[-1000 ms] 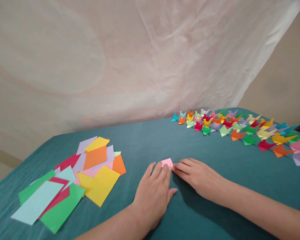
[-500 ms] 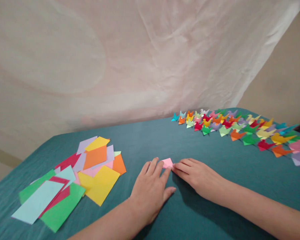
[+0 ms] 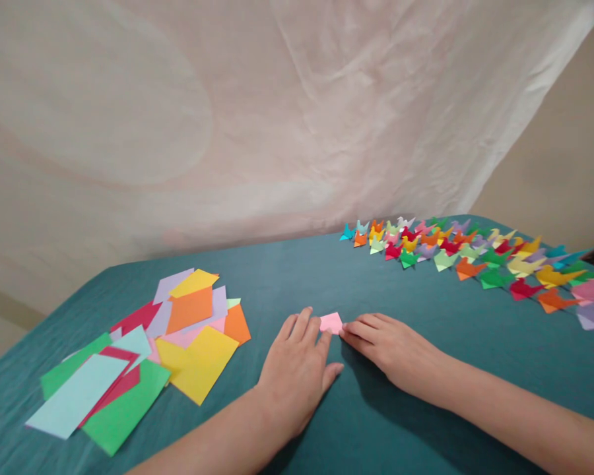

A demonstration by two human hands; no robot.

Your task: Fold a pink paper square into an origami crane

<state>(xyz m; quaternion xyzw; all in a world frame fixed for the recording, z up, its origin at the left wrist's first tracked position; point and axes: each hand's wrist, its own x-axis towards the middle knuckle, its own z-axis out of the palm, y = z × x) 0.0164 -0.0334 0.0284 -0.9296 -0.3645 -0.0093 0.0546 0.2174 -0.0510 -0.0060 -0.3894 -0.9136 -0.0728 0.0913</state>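
A small pink piece of folded paper (image 3: 331,322) lies on the teal cloth between my two hands. My left hand (image 3: 297,369) rests palm down on its left, fingers stretched out and thumb apart, with the index fingertip at the paper's lower edge. From the right, my right hand (image 3: 383,346) reaches in with fingers held together, their tips at the paper's right corner. The undersides of the right fingers are hidden, but they seem to pinch that corner.
Loose coloured paper sheets (image 3: 198,363) overlap in a pile at left. Several rows of small folded paper birds (image 3: 468,267) stand at the back right. The teal tablecloth (image 3: 277,277) covers the table, and a pale hanging cloth (image 3: 277,132) rises behind it.
My left index finger and thumb have shifted slightly left and back, baring more of the pink paper. My right hand stays nearly still at its corner.
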